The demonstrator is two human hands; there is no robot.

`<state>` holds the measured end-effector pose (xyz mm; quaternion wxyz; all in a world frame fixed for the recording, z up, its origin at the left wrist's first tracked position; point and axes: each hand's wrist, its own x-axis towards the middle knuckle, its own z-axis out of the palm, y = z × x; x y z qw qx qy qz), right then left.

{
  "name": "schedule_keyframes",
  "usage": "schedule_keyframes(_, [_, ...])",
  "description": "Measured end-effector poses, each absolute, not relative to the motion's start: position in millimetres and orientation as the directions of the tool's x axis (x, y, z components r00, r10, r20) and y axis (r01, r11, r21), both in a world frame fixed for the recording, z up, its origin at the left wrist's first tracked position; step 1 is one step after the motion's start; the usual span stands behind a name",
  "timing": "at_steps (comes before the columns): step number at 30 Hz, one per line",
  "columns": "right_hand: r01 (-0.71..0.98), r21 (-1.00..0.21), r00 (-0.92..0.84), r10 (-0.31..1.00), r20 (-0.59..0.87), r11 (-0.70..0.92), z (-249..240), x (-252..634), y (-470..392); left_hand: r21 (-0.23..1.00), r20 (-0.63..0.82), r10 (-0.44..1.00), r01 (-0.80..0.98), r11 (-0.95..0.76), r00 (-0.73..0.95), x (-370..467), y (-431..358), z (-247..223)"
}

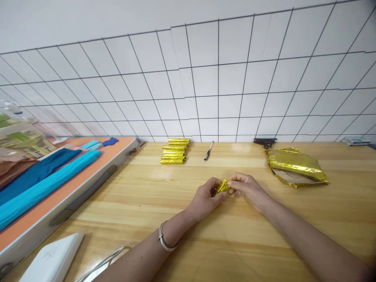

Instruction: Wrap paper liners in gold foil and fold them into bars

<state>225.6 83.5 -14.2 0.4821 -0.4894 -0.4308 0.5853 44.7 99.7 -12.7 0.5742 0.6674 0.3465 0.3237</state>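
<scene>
Foil (223,186), gold, one, over table (141,207) | long axis 1-to-7 o'clock | left hand (208,197): grasps foil, lying at its 2 o'clock | right hand (246,188): pinches 1 o'clock end, foil at its 9 o'clock | both touching

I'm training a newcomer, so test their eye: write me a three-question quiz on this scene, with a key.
1. True or false: the left hand and right hand are both on one gold foil piece.
2. Which of these lies nearest the folded gold strips?
A) the stack of gold sheets
B) the pen
C) the blue cloth
3. Fill in the blank: the person wears a bracelet on the ____ wrist.

Key: 1. True. 2. B. 3. Left.
</scene>
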Motion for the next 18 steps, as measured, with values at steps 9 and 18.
schedule_keyframes(9, [-0.227, -0.961, -0.097, 0.986, -0.139, -0.158, -16.0, 226.6, 84.5, 0.963, 0.078, 0.867, 0.188, -0.193, 0.492, 44.4, 102.5, -12.0])
schedule_keyframes(18, [-0.217, -0.961, -0.1, 0.984, -0.151, -0.169, -19.0, 227.8, 86.4, 0.806, 0.275, 0.821, 0.346, -0.481, 0.501, 43.4, 104.7, -17.2])
